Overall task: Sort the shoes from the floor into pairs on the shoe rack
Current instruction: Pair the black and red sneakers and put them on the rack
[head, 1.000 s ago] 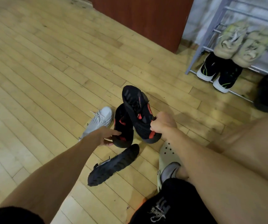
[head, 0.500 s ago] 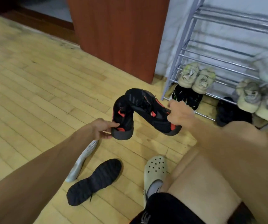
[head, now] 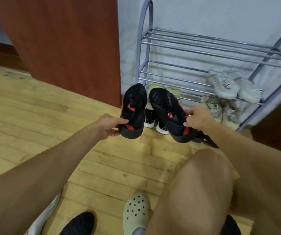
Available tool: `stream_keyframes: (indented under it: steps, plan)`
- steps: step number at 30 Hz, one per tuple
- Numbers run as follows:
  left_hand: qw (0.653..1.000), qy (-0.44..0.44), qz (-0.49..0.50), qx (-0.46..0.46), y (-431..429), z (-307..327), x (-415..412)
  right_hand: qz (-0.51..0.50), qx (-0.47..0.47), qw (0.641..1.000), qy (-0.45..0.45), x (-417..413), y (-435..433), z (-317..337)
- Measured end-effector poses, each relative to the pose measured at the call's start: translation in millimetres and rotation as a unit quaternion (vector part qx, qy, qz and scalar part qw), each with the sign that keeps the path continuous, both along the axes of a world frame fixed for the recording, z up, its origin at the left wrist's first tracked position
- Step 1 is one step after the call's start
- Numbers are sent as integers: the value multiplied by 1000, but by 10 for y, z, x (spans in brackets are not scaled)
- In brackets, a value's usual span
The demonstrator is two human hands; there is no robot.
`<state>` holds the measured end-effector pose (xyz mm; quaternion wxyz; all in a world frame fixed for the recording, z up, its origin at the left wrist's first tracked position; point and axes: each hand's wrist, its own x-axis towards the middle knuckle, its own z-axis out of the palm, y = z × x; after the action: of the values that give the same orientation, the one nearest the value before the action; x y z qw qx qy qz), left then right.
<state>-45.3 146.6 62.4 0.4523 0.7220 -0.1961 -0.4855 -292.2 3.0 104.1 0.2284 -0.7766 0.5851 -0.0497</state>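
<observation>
My left hand (head: 110, 125) grips the heel of a black sneaker with red accents (head: 133, 107), toe pointing at the rack. My right hand (head: 196, 118) grips the heel of its matching black and red sneaker (head: 167, 110). Both shoes hang in the air side by side, just in front of the grey metal shoe rack (head: 178, 50). Behind them on the lowest level stands a black pair with white soles (head: 153, 120), partly hidden. A white pair (head: 234, 86) and a beige pair (head: 221, 107) sit on the rack's right side.
A red-brown wooden door (head: 65, 44) stands left of the rack. On the wooden floor near me lie a white sneaker (head: 44, 217) and a black sneaker (head: 80, 223), both cut off by the frame. My foot wears a pale clog (head: 135, 212); my knee (head: 204, 175) fills the lower right.
Both hands have carried the black and red sneakers up from the floor and forward to the rack, and the shoes now point toes-first at it. The view has swung toward the rack.
</observation>
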Motion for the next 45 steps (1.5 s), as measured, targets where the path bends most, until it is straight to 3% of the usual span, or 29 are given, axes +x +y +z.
stream_keyframes:
  steps: [6, 12, 27, 32, 45]
  plan:
    - [998, -17, -55, 1, -681, 63, 4, -81, 59, 983, -156, -214, -600, -84]
    - [998, -5, -62, 20, -529, -207, 105, -80, 114, 958, -250, -278, -831, -112]
    - [997, -59, -37, -42, -818, 520, -200, -169, 111, 935, -291, -128, -655, 83]
    - [997, -68, -16, -28, -1283, 638, -185, -160, 138, 921, -328, -155, -960, 81]
    - [993, -109, -22, -44, -2629, 614, 4, -172, 65, 930, -319, 225, -2017, 68]
